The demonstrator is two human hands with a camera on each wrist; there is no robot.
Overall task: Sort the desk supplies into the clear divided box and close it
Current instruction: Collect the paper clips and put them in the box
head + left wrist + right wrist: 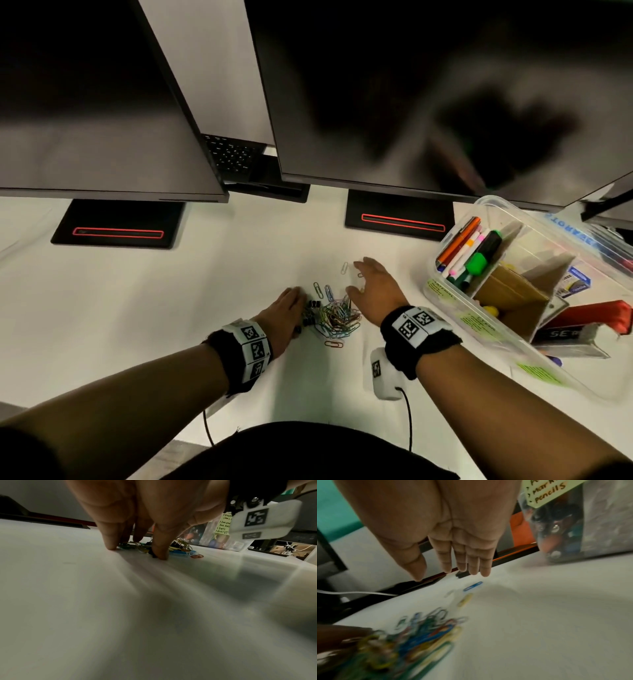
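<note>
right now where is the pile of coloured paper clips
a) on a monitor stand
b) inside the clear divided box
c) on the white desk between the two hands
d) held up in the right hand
c: the pile of coloured paper clips lies on the white desk, with the left hand touching its left edge and the open right hand above its right side, well outside the clear divided box.

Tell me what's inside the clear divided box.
The clear plastic divided box holds upright pens and markers, including a green highlighter, beside brown cardboard dividers. Whatever lies beneath the dividers is hidden.
</note>
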